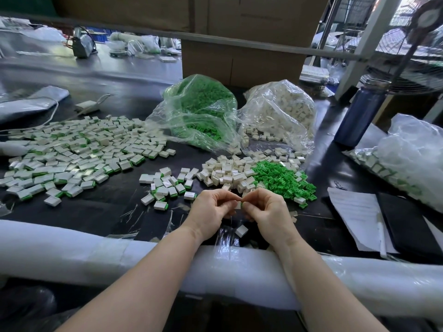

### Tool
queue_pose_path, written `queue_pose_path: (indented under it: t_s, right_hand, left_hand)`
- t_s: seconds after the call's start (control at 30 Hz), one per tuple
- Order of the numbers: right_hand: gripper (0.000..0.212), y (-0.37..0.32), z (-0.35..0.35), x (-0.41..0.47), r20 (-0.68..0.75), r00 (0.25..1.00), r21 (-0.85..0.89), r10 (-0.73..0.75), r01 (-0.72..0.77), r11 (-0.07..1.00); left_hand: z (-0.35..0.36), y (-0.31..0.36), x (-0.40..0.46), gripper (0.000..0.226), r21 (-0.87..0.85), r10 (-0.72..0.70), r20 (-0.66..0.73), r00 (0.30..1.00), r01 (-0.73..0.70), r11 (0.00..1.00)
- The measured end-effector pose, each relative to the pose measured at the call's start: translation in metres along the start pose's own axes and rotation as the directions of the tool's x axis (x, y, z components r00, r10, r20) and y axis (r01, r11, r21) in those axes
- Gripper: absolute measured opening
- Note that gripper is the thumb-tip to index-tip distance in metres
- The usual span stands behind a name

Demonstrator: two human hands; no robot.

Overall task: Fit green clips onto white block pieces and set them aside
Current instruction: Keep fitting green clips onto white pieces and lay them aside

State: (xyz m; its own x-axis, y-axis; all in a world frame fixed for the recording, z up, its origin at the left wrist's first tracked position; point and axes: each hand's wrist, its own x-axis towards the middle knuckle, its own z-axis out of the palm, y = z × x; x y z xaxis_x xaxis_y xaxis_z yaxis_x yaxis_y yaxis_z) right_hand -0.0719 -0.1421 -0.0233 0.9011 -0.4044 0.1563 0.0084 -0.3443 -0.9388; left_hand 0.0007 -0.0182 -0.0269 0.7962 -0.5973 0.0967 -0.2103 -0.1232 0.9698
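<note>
My left hand (211, 207) and right hand (263, 208) pinch one block (237, 205) between them above the tabletop (96, 212); my fingers hide most of it. Clip (241, 204): green sliver only, seating unclear. Loose clips (282, 180) lie just beyond.

We see bare dark worktop (96, 212) open along its near edge left of centre, hemmed by the finished pieces (67, 152) toward the left edge, loose white blocks (227, 173) and green clips (282, 180) mid-table, two bulging bags (199, 111) behind, and papers (354, 216) at the right edge.
</note>
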Motion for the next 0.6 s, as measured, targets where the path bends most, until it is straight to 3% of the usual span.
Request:
queue_pose_path:
  t_s: [0.37, 0.6]
  right_hand:
    - [0.029, 0.0016, -0.0027, -0.0015, 0.049, 0.998, 0.094, 0.032, -0.037, 0.995]
    - [0.029, 0.0026, -0.0021, -0.0013, 0.059, 0.998, 0.076, 0.036, -0.040, 0.996]
  left_hand:
    - [0.0011, -0.0007, -0.0010, 0.014, -0.040, -0.028, 0.035, 0.999, 0.029, 0.999]
    - [0.0008, -0.0034, -0.0001, 0.015, 0.125, -0.001, 0.044, 0.999, -0.005, 0.992]
